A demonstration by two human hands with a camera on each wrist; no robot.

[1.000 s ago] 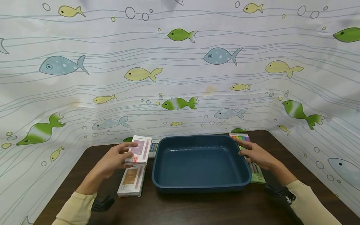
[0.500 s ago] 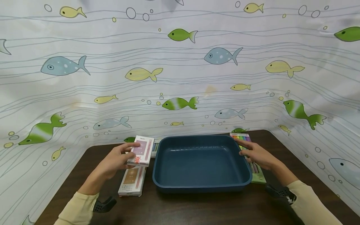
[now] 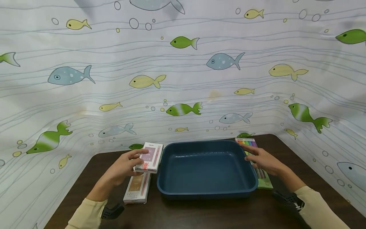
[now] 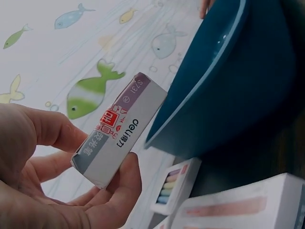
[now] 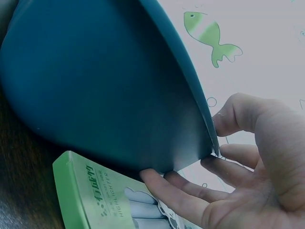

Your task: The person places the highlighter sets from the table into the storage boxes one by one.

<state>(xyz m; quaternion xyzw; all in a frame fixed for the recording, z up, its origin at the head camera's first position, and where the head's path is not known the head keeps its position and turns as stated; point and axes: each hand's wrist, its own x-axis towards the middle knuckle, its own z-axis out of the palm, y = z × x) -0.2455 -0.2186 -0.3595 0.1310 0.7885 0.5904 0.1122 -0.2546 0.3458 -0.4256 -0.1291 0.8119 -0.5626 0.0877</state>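
Note:
In the head view my left hand [image 3: 123, 167] holds a white deli box of highlighters [image 3: 152, 157] by its sides, raised above the table beside the tray. The left wrist view shows the printed end of this highlighter box [image 4: 121, 129] between thumb and fingers, its corner near the tray's wall. A deep dark-blue tray [image 3: 206, 173] stands in the middle with nothing in it. My right hand [image 3: 264, 162] is at the tray's right far corner. In the right wrist view, one fingertip sits at the rim of the tray [image 5: 109, 90] and the other fingers [image 5: 186, 200] lie against its outer wall.
Below the left hand lies another white box [image 3: 137, 189]. A white box with pastel pens in its window [image 4: 174, 186] is farther back. Green highlighter packaging [image 3: 264, 182] lies right of the tray, partly under my right hand. A fish-patterned curtain [image 3: 183, 79] surrounds the dark table.
My left hand and its highlighter box have shifted slightly right, close to the tray's left rim, hiding the box behind. The head view has tilted a little. The right hand stays at the tray.

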